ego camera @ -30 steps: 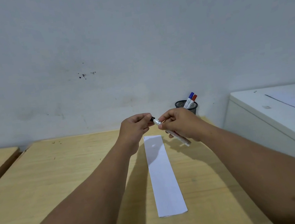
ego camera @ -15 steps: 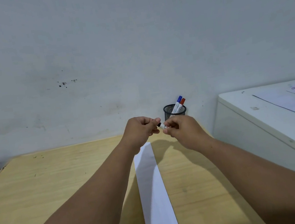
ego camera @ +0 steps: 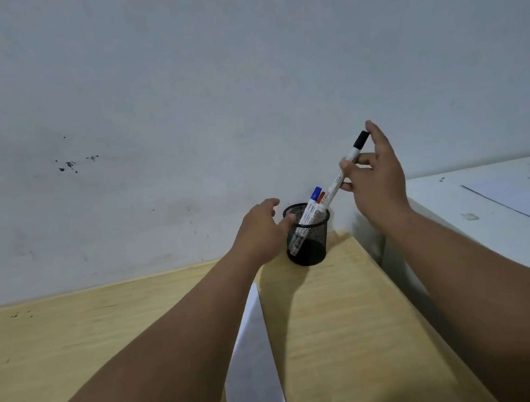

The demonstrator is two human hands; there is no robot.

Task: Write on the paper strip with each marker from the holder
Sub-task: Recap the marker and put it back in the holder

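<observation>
Both forearms reach forward from the bottom corners, bare to the wrists, and draw closer toward the hands. The left hand (ego camera: 259,232) is held low, palm down with its back to the camera, fingers (ego camera: 288,220) loosely spread and slightly curled, gripping nothing (whether the fingertips touch anything cannot be told). The right hand (ego camera: 378,178) is raised higher than the left, wrist bent upward, its back turned to the camera. Its thumb and curled fingers pinch a marker (ego camera: 343,171) around the middle, while the index finger stretches up along the capped black end.
</observation>
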